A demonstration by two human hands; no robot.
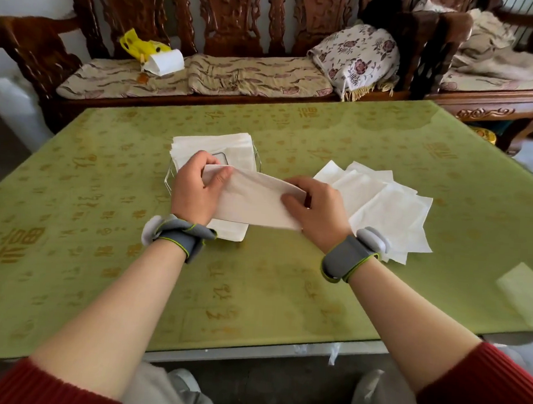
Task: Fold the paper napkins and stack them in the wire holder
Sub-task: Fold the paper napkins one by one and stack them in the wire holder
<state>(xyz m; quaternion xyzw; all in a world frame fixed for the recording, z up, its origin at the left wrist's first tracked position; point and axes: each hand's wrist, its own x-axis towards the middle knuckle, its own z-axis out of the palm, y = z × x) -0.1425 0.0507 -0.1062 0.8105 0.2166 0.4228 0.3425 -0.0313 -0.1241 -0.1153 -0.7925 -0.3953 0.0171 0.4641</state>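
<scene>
One paper napkin [256, 201], folded into a long band, is held above the middle of the table [253, 294]. The left hand [194, 191] pinches its left end, thumb on top and fingers curled round the far edge. The right hand [317, 211] grips its right end, fingers bent over the upper edge and thumb pressed on the near face. Both forearms reach in from the near edge, palms turned inward, each wrist wearing one grey band [179, 234].

One wire holder [170, 177] stands just beyond the left hand toward the far edge, carrying one stack of folded napkins [212, 145]; the sheet count is not legible. One fan of loose flat napkins [383, 209] lies toward the right edge, overlapping, at least four. A further white sheet [230, 231] shows beneath the held napkin. A carved wooden bench [235, 75] stands beyond the far edge.
</scene>
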